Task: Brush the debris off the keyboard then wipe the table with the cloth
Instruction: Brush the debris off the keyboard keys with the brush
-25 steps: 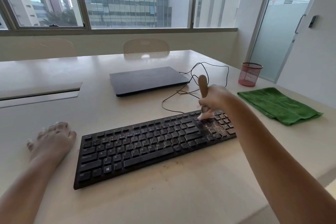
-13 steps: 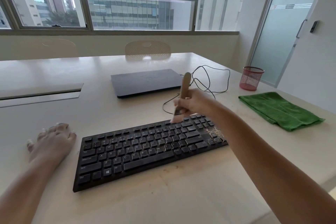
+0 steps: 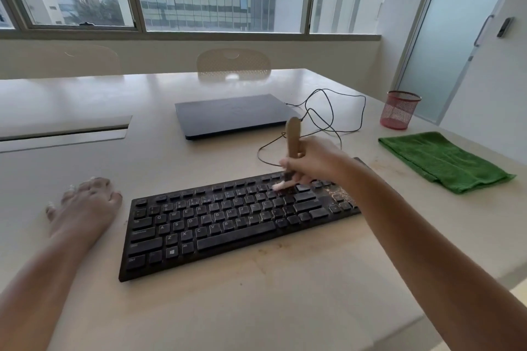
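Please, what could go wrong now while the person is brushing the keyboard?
1. The right hand works the brush near a debris pile on the keyboard; crumbs may fall between keys.
2. Crumbs swept right could land on the green cloth.
3. The brush might snag the cable behind.

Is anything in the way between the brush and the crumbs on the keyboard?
Nothing visible blocks it. The right hand grips the brush, whose bristles sit on the upper right keys of the keyboard. The debris lies just to the right, with only keys between.
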